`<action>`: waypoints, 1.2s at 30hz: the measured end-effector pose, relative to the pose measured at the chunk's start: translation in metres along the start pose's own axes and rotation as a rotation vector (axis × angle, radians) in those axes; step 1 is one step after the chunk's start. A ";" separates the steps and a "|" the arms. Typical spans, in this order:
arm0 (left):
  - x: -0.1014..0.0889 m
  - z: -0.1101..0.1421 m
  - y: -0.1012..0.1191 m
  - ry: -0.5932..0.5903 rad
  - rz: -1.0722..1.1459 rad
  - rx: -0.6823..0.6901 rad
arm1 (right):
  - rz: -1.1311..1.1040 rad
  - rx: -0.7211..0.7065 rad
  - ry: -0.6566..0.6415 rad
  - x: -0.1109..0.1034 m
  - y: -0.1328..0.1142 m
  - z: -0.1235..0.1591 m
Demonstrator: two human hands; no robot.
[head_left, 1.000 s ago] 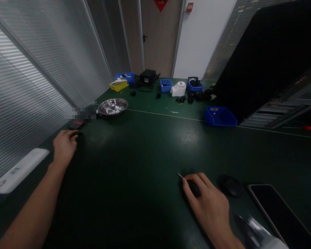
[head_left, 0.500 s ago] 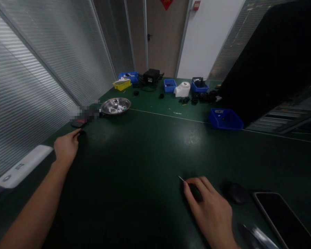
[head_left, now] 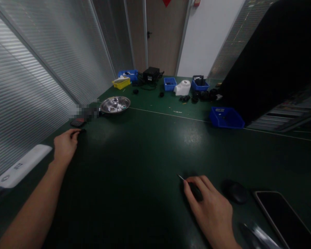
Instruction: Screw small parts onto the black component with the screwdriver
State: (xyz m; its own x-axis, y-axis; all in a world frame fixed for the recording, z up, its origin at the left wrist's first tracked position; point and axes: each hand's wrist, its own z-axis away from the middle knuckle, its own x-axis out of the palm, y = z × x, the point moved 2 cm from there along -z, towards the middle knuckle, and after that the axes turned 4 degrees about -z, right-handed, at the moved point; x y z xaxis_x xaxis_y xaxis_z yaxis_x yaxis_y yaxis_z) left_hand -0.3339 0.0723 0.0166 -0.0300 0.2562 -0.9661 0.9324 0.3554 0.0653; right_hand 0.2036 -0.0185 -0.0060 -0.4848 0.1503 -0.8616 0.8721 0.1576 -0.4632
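- Across the dark green table, we see our two hands lying well apart, one far out by the glass partition, the other near us.
- Our right hand rests palm down, fingers curled over a small dark tool whose thin metal tip pokes out toward the left; a dark rounded object and a phone lie just to its right.
- Our left hand is stretched forward, fingertips pinched on a small dark part, just short of a red-and-black item.
- Compared with a second ago, both hands have barely shifted; only the view has tipped slightly.
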 end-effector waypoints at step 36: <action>-0.007 0.166 0.271 -0.420 0.909 0.899 | -0.292 -0.072 -0.067 0.000 -0.012 -0.001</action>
State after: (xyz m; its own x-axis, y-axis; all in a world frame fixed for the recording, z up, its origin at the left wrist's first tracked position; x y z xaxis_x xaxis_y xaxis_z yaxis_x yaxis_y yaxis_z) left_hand -0.0208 0.0174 -0.0002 0.6817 -0.2665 -0.6814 0.4787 -0.5418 0.6909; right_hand 0.1927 -0.0193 0.0000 -0.7066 0.0239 -0.7072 0.6886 0.2534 -0.6794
